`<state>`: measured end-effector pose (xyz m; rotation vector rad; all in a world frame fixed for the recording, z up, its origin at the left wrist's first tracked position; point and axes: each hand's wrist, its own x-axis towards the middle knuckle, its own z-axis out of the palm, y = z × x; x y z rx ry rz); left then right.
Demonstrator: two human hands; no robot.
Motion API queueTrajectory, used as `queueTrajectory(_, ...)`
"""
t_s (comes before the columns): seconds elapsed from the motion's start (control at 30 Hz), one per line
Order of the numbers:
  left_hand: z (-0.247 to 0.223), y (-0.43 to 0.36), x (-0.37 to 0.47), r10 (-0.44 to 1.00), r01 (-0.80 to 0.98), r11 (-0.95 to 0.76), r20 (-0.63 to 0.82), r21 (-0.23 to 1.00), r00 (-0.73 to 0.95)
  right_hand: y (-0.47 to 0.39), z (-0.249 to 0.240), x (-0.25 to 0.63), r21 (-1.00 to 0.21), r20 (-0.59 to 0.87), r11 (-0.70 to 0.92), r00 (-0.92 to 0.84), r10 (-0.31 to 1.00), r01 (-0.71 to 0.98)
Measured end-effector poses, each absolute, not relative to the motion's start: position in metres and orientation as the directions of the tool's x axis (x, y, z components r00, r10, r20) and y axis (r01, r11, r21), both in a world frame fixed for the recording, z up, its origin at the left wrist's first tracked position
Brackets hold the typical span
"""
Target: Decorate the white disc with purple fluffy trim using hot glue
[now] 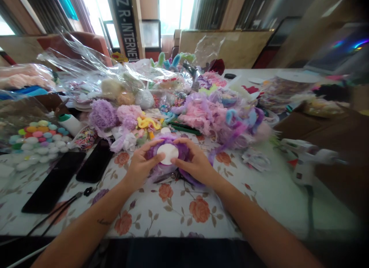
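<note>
Between my hands is a fluffy purple craft piece (pixel 153 145) with a flat white disc (pixel 167 153) on the side facing me. My left hand (pixel 145 160) grips its left side, the thumb lying on the disc. From the right, my right hand (pixel 193 156) holds it the same way, its thumb tip at the disc's lower right edge. Purple fluff and a dark item with a small round metal part lie just under the piece; what that item is I cannot make out. Purple ribbon (pixel 211 156) trails on the cloth to the right.
Two black phones (pixel 54 181) lie left on the flowered tablecloth (pixel 178 225), near a bag of pompoms (pixel 40 141). Pink and purple tulle (pixel 198 114), yarn pompoms (pixel 103 113) and plastic bags crowd the back. A white glue gun (pixel 302 160) stands right, beside a cardboard box (pixel 323 125).
</note>
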<state>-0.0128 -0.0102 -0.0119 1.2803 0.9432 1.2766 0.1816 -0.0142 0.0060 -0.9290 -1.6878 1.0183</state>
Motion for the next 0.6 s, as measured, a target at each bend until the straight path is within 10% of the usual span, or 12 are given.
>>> queueTrajectory(0.6, 0.001, -0.016, -0.013, 0.929, 0.246, -0.364, 0.333, 0.898, 0.161, -0.019, 0.008, 0.179, -0.971, 0.229, 0.237, -0.135, 0.964, 0.04)
